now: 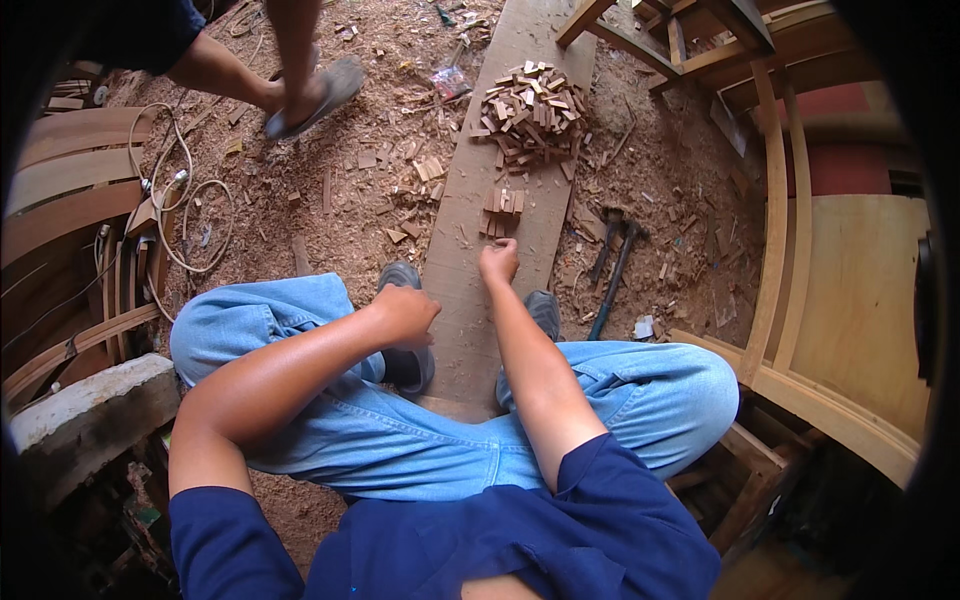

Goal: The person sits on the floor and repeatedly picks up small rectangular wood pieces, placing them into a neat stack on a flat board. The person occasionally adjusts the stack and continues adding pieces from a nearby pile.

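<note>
A long wooden board [465, 225] lies on the ground between my feet and runs away from me. On its far part rests a heap of small wooden blocks [532, 112]. Nearer to me, several blocks stand side by side in a small group [504, 206]. My right hand [500, 260] is just on the near side of that group, its fingers bent together; whether a block is between them is hidden. My left hand [407, 315] hovers above the board's left edge near my shoe, fingers curled, and its grip cannot be made out.
A hammer [619, 277] lies on the sawdust right of the board. Wooden frames [776, 217] stand at the right. Another person's foot in a sandal [322, 94] is at the upper left. A looped cable [187, 225] and stacked planks [75, 180] are at the left.
</note>
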`<act>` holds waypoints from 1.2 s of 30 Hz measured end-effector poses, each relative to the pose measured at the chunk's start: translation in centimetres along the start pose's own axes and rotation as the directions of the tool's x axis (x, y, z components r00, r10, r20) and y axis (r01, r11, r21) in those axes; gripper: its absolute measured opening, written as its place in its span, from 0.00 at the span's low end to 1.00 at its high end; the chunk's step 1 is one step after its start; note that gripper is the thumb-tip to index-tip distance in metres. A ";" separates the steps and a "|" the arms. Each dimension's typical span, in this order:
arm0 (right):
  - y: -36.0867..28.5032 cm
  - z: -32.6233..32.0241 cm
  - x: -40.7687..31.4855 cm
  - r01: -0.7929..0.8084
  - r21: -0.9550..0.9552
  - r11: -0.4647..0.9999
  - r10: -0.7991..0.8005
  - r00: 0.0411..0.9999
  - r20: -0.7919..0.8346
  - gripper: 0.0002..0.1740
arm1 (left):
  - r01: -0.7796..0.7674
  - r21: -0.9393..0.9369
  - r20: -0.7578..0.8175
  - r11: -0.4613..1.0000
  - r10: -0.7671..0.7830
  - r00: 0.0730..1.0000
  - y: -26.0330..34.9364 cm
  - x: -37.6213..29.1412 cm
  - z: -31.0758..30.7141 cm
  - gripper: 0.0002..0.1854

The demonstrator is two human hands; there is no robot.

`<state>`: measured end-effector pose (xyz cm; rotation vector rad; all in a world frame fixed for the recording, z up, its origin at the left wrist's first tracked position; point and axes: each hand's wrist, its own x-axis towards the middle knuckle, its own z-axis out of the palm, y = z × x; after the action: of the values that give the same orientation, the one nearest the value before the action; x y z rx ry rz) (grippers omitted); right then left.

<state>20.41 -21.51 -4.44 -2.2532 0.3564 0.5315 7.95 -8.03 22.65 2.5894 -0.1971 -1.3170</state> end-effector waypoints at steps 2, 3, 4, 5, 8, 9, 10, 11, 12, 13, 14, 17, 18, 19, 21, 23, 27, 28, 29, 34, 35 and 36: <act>-0.1 -0.1 0.1 -0.028 0.036 0.999 0.029 0.999 -0.044 0.22 | -0.001 -0.001 -0.003 1.000 0.001 1.000 0.0 0.0 0.0 0.32; 0.0 -0.2 0.2 -0.042 0.055 0.998 0.046 0.997 -0.066 0.23 | -0.001 -0.002 -0.005 1.000 0.001 1.000 0.0 0.0 0.1 0.32; 0.1 -0.2 0.4 -0.020 0.052 0.998 0.023 0.998 -0.052 0.25 | 0.000 -0.002 -0.003 1.000 0.000 1.000 0.0 0.0 0.1 0.32; 0.3 -0.1 0.6 0.002 0.049 0.999 0.000 0.999 -0.039 0.26 | -0.001 -0.006 -0.006 1.000 0.001 1.000 0.0 0.0 0.1 0.32; 0.6 0.2 1.3 0.039 0.043 0.998 -0.039 0.999 0.012 0.29 | 0.001 -0.009 -0.005 1.000 -0.001 1.000 -0.1 0.0 0.1 0.32; 0.7 0.3 1.5 0.025 0.031 0.999 -0.026 0.999 0.034 0.29 | 0.000 -0.008 -0.009 1.000 0.000 1.000 -0.1 0.0 0.1 0.31; 0.8 0.4 1.6 0.047 0.038 0.998 -0.048 0.999 0.022 0.29 | 0.000 -0.007 -0.009 1.000 0.000 1.000 -0.1 0.0 0.2 0.31; 0.9 0.6 1.7 0.049 0.035 0.998 -0.049 0.999 0.012 0.29 | 0.000 -0.008 -0.014 1.000 0.000 1.000 -0.1 0.1 0.2 0.31; 1.0 0.6 1.7 0.036 0.025 0.999 -0.036 0.999 0.006 0.29 | 0.002 -0.007 -0.016 1.000 -0.002 1.000 -0.1 0.1 0.3 0.31; 1.1 0.7 1.8 0.045 0.046 0.998 -0.045 0.999 -0.005 0.28 | 0.005 -0.005 -0.016 1.000 -0.005 1.000 -0.1 0.1 0.3 0.31; 1.2 0.7 1.8 0.040 0.059 0.997 -0.040 0.999 -0.013 0.28 | 0.000 -0.009 -0.023 1.000 0.000 1.000 -0.2 0.1 0.4 0.31; 1.5 0.7 2.4 0.032 0.086 0.996 -0.031 0.999 -0.013 0.25 | -0.003 -0.013 -0.029 1.000 0.003 1.000 -0.3 0.2 0.5 0.31; 1.6 0.6 2.8 0.017 0.089 0.996 -0.017 1.000 -0.007 0.24 | -0.001 -0.013 -0.025 1.000 0.000 1.000 -0.3 0.3 0.6 0.31; 1.8 0.5 3.4 0.023 0.121 0.992 -0.018 0.999 -0.048 0.24 | 0.005 -0.013 -0.012 1.000 -0.005 1.000 -0.3 0.3 0.6 0.31; 2.0 0.1 4.7 -0.014 0.173 0.985 0.035 0.993 -0.116 0.22 | 0.006 -0.017 -0.012 1.000 -0.006 1.000 -0.4 0.3 0.7 0.31; 2.2 -0.6 6.4 0.010 0.167 0.986 0.026 0.978 -0.209 0.22 | 0.013 -0.025 -0.009 1.000 -0.013 1.000 -0.5 0.4 0.9 0.31; 0.9 -2.9 11.4 0.028 0.137 0.990 0.013 0.957 -0.290 0.23 | 0.026 -0.049 -0.008 0.998 -0.026 1.000 -0.6 0.2 1.3 0.32; 0.3 -3.5 12.5 0.016 0.138 0.990 0.025 0.957 -0.289 0.23 | 0.029 -0.055 -0.008 0.998 -0.029 1.000 -0.6 0.1 1.4 0.32; -0.4 -4.0 13.5 0.076 0.106 0.992 -0.039 0.949 -0.313 0.23 | 0.021 -0.069 -0.017 0.997 -0.022 1.000 -0.7 0.0 1.4 0.30; -3.7 -6.7 16.5 0.124 -0.005 0.992 -0.121 0.956 -0.269 0.28 | 0.019 -0.116 -0.006 0.993 -0.020 1.000 -0.8 -0.2 1.2 0.28; -4.2 -6.9 16.8 0.132 -0.014 0.991 -0.131 0.956 -0.264 0.29 | 0.018 -0.122 -0.004 0.992 -0.019 1.000 -0.8 -0.2 1.1 0.28; -4.6 -7.0 17.3 0.117 -0.014 0.993 -0.117 0.961 -0.250 0.29 | 0.018 -0.127 -0.002 0.992 -0.018 1.000 -0.9 -0.1 1.0 0.29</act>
<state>39.26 -25.19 -5.60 -2.3284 0.3466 0.1839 7.13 -7.27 21.93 2.4925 -0.0863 -1.2876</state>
